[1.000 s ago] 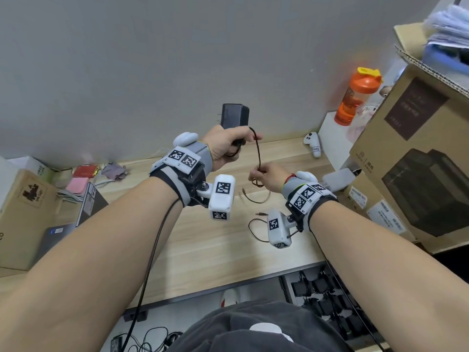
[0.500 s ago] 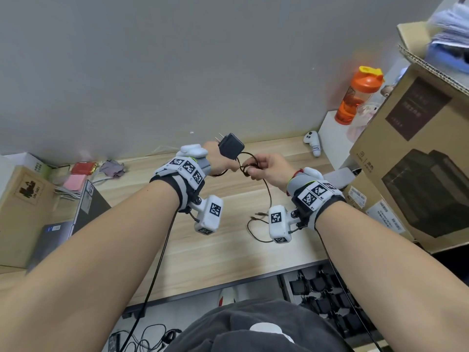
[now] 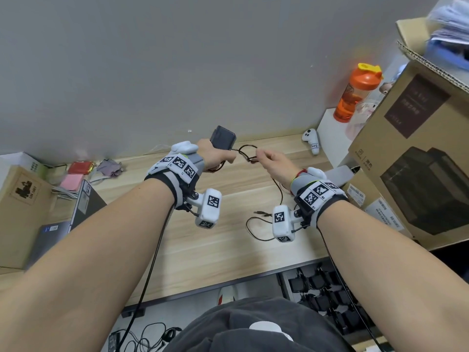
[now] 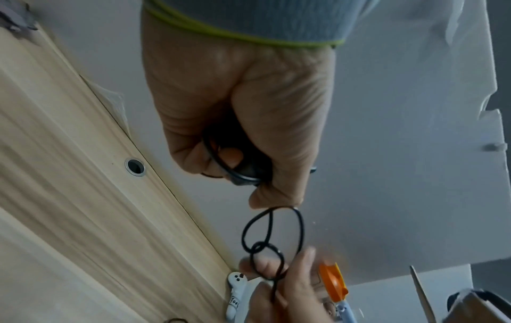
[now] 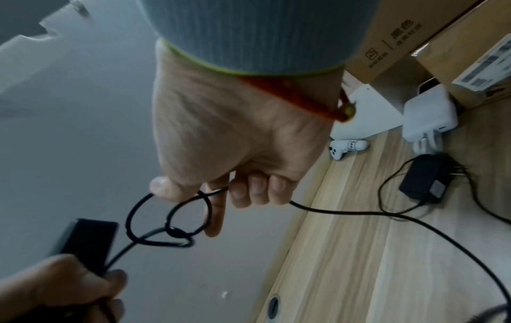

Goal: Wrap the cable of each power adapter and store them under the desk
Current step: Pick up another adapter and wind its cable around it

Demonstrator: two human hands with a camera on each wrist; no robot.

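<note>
My left hand [image 3: 215, 157] grips a black power adapter [image 3: 222, 137] above the far side of the wooden desk [image 3: 203, 250]; a coil of its cable sits inside the fist [image 4: 235, 161]. The thin black cable [image 3: 245, 153] runs right in small tangled loops [image 5: 177, 227] to my right hand [image 3: 271, 161], which pinches it with curled fingers. The remaining cable hangs to the desk and ends in a barrel plug [image 3: 258, 212]. In the right wrist view a second black adapter [image 5: 425, 177] lies on the desk by the boxes.
Cardboard boxes [image 3: 418, 161] crowd the right side, with an orange shaker bottle [image 3: 355, 95] and a small white controller [image 3: 311, 141] behind. A laptop [image 3: 63, 219] and another box [image 3: 17, 212] stand at left. Under the desk a tray [image 3: 324, 295] holds several black adapters.
My left hand turned the adapter and shifted slightly left. My right hand drew away to the right, stretching the looped cable between the two hands.
</note>
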